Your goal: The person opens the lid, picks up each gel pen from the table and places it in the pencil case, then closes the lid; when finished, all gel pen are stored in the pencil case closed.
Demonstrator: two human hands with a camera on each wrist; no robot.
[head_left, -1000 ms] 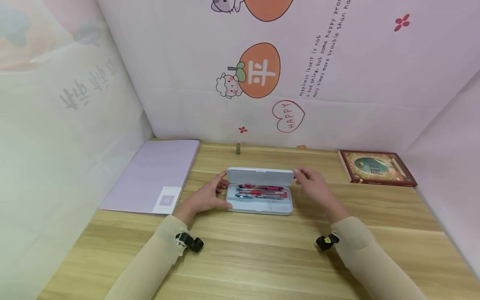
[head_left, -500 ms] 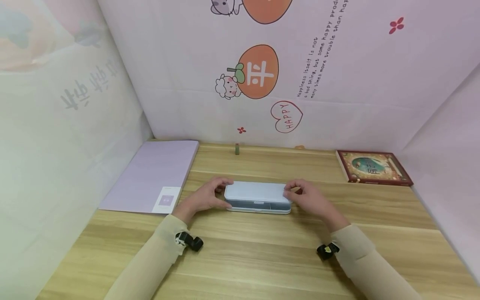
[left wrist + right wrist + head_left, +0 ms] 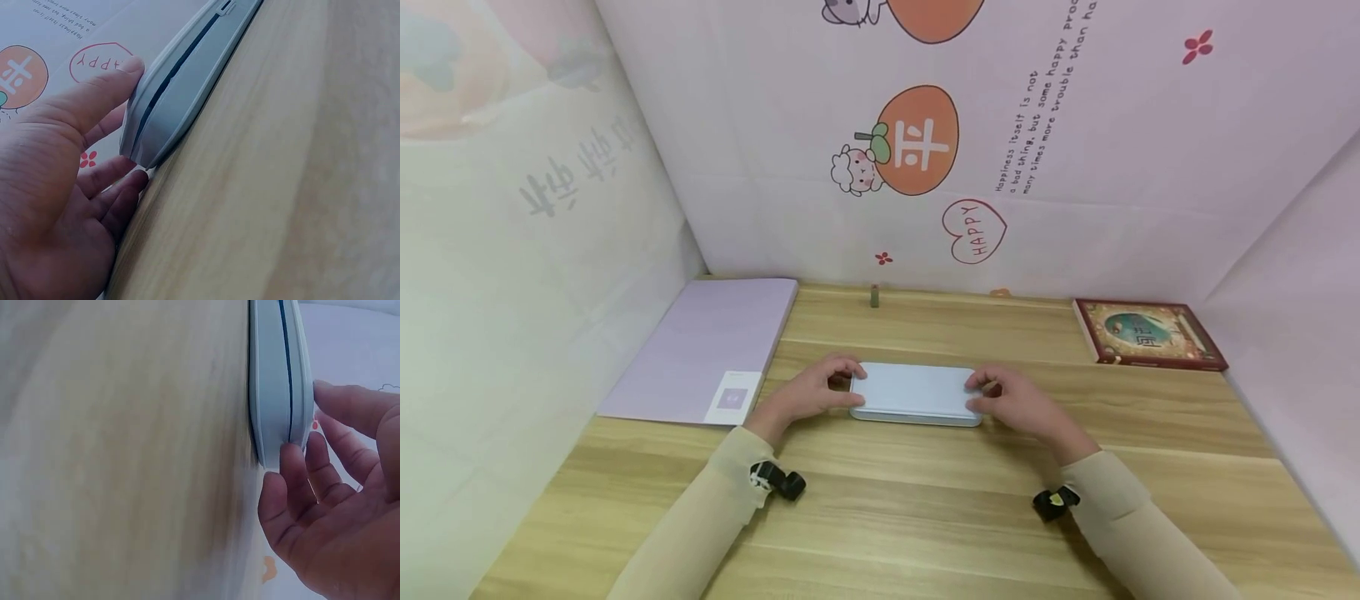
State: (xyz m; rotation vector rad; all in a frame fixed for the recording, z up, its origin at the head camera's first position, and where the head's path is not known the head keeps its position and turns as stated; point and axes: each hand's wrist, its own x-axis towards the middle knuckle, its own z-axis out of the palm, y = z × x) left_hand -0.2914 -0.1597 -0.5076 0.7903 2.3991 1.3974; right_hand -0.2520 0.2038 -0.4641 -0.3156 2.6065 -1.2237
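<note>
A pale blue pencil case (image 3: 916, 390) lies flat on the wooden table, its lid lowered over the base. Thin dark gaps between lid and base show in both wrist views. At the case's left end, my left hand (image 3: 816, 388) holds it, with the thumb (image 3: 128, 69) on top of the lid and the other fingers bent around the end. My right hand (image 3: 1017, 403) holds the right end in a similar way: its thumb (image 3: 350, 403) presses on the lid and curled fingers touch the end wall. Whatever is inside the case is hidden by the lid.
Left of the case lies a lilac folder or large notebook (image 3: 715, 342) with a white label. A red-edged illustrated book (image 3: 1150, 333) sits at the back right. Printed white sheeting (image 3: 1075, 250) walls the table's back and sides.
The lid has swung down from standing upright, covering the pens inside. My right hand moved from the raised lid's edge down onto the case's right end. My left hand stayed at the left end.
</note>
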